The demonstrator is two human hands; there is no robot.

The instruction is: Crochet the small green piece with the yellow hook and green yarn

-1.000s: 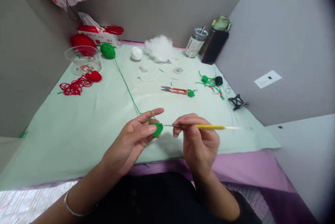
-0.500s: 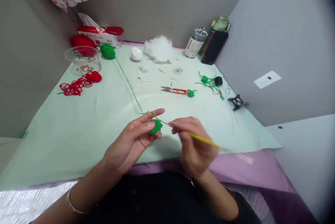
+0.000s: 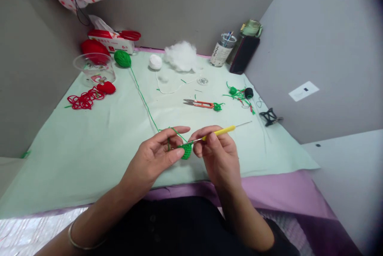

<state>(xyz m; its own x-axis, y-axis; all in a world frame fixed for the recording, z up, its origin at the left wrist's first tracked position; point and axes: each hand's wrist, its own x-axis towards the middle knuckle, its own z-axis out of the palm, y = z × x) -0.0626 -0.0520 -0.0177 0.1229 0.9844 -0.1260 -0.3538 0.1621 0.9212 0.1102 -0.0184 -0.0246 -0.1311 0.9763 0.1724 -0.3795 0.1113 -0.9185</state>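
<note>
Between its thumb and fingers my left hand (image 3: pixel 157 150) pinches a small green crochet piece (image 3: pixel 187 151). Green yarn runs over the raised left index finger and back to a green yarn ball (image 3: pixel 122 59) at the far left. My right hand (image 3: pixel 220 150) is closed on a crochet hook (image 3: pixel 226 130) with a yellow handle and metal at both ends. The hook's left tip meets the top edge of the green piece; the stitch it sits in is too small to make out. Its other end points up and right.
Orange-handled thread snips (image 3: pixel 199 103) lie beyond my hands. Red yarn (image 3: pixel 83 99) and a clear plastic cup (image 3: pixel 98 73) stand left. White stuffing (image 3: pixel 181 56) and a white yarn ball (image 3: pixel 155 62) lie at the back. Right are green scraps (image 3: pixel 236 91), a black clip (image 3: pixel 270 117) and a phone (image 3: pixel 244 54).
The hook has swung from slanting down-right to slanting up-right, and my right hand has turned with it. The green piece has shifted slightly right and tilted in my left fingers.
</note>
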